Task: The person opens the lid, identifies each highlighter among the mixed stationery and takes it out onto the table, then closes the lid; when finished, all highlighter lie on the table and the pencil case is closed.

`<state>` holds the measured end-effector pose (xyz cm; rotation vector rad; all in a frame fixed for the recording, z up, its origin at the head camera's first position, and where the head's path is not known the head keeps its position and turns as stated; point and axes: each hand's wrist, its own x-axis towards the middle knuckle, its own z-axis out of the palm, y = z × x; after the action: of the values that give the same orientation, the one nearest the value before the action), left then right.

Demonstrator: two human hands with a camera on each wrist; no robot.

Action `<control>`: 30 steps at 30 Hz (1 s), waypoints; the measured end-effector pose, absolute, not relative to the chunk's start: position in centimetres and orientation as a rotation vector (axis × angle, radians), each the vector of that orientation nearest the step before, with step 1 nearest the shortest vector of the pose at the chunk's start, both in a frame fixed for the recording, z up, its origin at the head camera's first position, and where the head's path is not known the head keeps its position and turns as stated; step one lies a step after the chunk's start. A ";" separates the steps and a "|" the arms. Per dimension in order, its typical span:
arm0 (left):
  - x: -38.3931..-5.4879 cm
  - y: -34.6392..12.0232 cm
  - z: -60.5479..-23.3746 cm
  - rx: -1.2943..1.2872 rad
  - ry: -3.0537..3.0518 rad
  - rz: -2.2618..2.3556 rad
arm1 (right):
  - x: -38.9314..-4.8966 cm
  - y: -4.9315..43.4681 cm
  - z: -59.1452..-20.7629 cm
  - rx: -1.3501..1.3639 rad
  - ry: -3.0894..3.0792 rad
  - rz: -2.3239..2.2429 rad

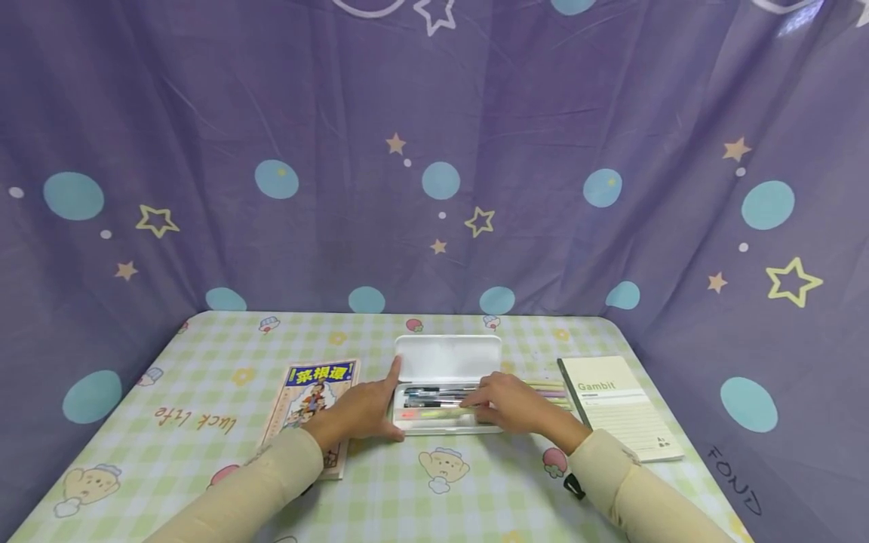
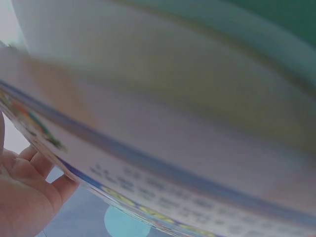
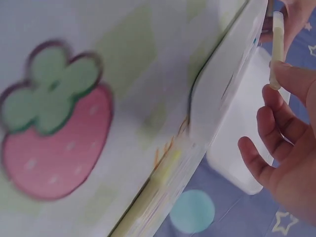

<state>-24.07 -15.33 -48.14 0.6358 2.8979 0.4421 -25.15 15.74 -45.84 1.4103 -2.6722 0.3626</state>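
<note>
A white pencil case (image 1: 449, 431) lies opened on the table, its lid (image 1: 448, 359) tilted back. Several dark pens (image 1: 434, 391) and a pink-ended highlighter (image 1: 409, 414) are inside. My left hand (image 1: 366, 407) rests against the case's left end, index finger along the side and thumb at the front corner. Over the right half of the case, my right hand (image 1: 505, 403) pinches a slim pale-yellow pen (image 3: 278, 44) between thumb and forefinger. The left wrist view is mostly filled by a blurred book edge, with the left hand's fingers extended beyond it.
An illustrated book (image 1: 315, 392) lies left, partly under my left forearm. Several pastel pens (image 1: 546, 386) lie between the case and a cream notebook (image 1: 621, 407) on the right. A small black object (image 1: 573, 486) sits by my right sleeve. Purple curtain (image 1: 326, 249) surrounds the checked table (image 1: 502, 498).
</note>
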 end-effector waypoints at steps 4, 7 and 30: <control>-24.0 -15.4 -48.1 0.645 2.903 0.456 | -25.5 17.3 -46.0 1.353 -2.680 0.427; -24.0 -15.4 -48.2 0.653 2.902 0.463 | -25.7 18.4 -46.1 1.313 -2.717 0.459; -23.9 -15.3 -47.7 0.618 2.888 0.459 | -27.4 27.1 -46.1 1.001 -2.845 0.549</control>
<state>-23.87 -15.26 -47.68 0.6176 2.8875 0.4588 -27.35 27.11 -46.06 1.0007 -2.8454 0.5493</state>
